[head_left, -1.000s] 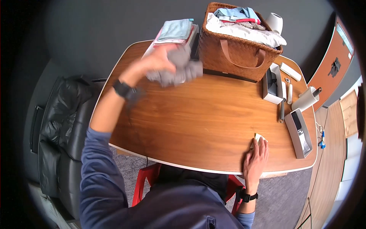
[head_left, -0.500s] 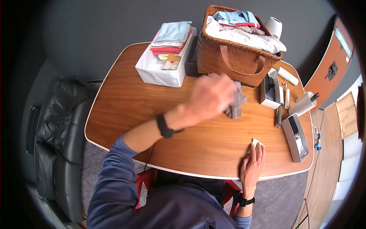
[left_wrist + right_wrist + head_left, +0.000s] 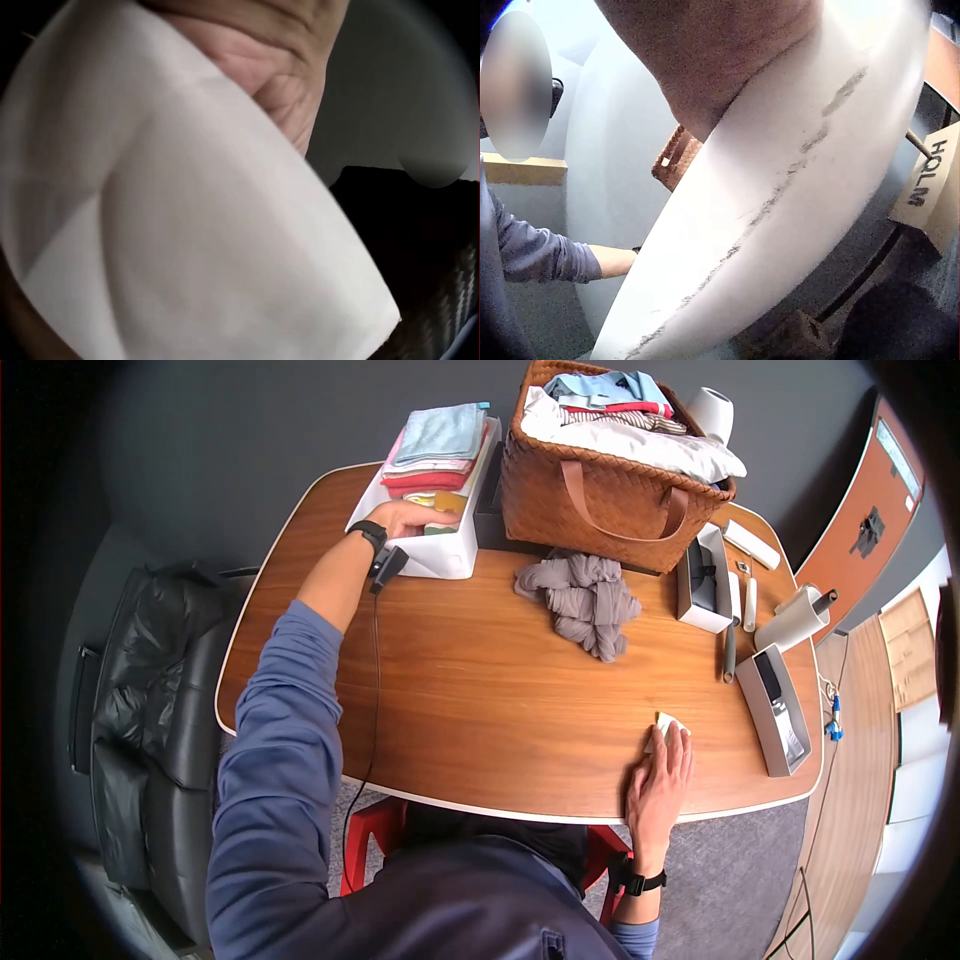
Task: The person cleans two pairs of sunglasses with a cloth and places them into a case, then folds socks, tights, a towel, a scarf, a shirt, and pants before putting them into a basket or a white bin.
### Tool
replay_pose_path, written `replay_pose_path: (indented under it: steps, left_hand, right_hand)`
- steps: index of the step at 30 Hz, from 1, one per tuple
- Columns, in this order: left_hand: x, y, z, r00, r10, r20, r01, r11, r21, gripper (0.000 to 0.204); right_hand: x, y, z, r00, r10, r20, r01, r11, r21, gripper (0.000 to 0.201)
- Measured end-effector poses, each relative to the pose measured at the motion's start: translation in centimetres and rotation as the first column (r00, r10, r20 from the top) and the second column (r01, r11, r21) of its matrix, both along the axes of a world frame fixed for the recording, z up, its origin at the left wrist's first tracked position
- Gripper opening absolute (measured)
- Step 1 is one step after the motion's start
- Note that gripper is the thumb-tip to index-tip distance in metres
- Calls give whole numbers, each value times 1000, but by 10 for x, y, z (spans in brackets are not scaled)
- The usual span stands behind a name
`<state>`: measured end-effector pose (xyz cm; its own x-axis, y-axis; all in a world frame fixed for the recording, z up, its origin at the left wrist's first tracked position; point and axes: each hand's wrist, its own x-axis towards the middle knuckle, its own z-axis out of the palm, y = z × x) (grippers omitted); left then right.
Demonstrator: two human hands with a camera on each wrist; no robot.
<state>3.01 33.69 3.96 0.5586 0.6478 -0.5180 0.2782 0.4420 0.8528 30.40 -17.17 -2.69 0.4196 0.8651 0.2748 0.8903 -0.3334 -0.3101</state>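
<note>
In the head view the left hand (image 3: pixel 408 518) reaches into a white box (image 3: pixel 438 557) at the table's back left, its fingers over a yellow and green item (image 3: pixel 440 502) and partly hidden inside. Behind it in that box lie folded cloths (image 3: pixel 436 435), light blue on top. The left wrist view shows the box wall (image 3: pixel 202 210) close up with part of the hand above. The right hand (image 3: pixel 660 785) lies flat near the front edge, fingertips on a small white piece (image 3: pixel 667 724). A crumpled grey cloth (image 3: pixel 588 603) rests mid-table.
A woven basket (image 3: pixel 600 500) full of clothes stands at the back. On the right are two narrow open boxes (image 3: pixel 708 618) (image 3: pixel 776 732), a white cup-like holder (image 3: pixel 793 622) and a dark-handled tool (image 3: pixel 729 655). A cable (image 3: pixel 376 690) hangs from the left wrist.
The left hand carried the grey cloth from the white box to mid-table, let it go before the basket, then moved back left into the box. The right hand has stayed in place.
</note>
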Motion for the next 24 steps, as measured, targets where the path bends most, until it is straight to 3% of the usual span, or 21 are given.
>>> replay_pose_path:
  steps: [2, 5, 8, 11, 12, 15, 16, 17, 18, 19, 20, 21, 23, 24]
  left_hand:
    - [2, 1, -2, 997, 43, 62, -41, 999, -24, 39]
    - [6, -14, 12, 990, 136, 46, -137, 990, 18, 41]
    - [-18, 8, -2, 966, -133, 223, 71, 961, 266, 48]
    - [-8, 7, 43, 992, 60, 115, -75, 989, 125, 48]
    - [-16, 19, 45, 958, 50, 282, -22, 995, -102, 55]
    - [-45, -18, 94, 882, 47, 469, -96, 992, 80, 59]
    - [-56, -29, 95, 793, 176, 583, -230, 973, 20, 58]
    - [-66, -44, 94, 673, 297, 677, -353, 934, -57, 57]
    - [-70, -70, 100, 635, 309, 708, -398, 916, -43, 52]
    - [-83, -78, 95, 625, 193, 756, -268, 963, -24, 46]
    - [-85, -103, 95, 727, 163, 667, -297, 950, 91, 47]
    - [-81, -132, 95, 815, 142, 562, -306, 929, 209, 48]
    - [-59, -178, 81, 986, -3, 164, -92, 817, 569, 56]
    - [-42, -195, 69, 1000, -17, -26, 30, 721, 692, 57]
  right_hand:
    - [1, 1, -1, 999, 17, 46, -15, 999, -40, 64]
    - [6, 6, 1, 999, 47, -28, -48, 998, -32, 69]
    - [29, 28, 6, 992, 121, 35, -115, 984, -133, 63]
    - [58, 53, -5, 967, 199, 158, -175, 972, -155, 55]
    - [65, 64, -5, 965, 211, 155, -186, 969, -164, 56]
    - [84, 102, 6, 961, 245, 125, -214, 951, -223, 55]
    - [86, 106, 6, 961, 255, 107, -222, 942, -251, 54]
    - [81, 104, 10, 963, 224, 147, -198, 965, -173, 52]
    - [71, 102, 23, 963, 194, 187, -179, 979, -94, 51]
    - [59, 99, 37, 961, 163, 224, -163, 986, -16, 49]
    - [44, 92, 49, 980, 141, 141, -159, 980, 121, 46]
    - [29, 84, 55, 990, 139, 29, -142, 979, 150, 46]
    - [1, 68, 63, 972, 140, -189, -102, 975, 199, 45]
    - [-10, 63, 64, 940, 188, -284, -133, 970, 202, 41]
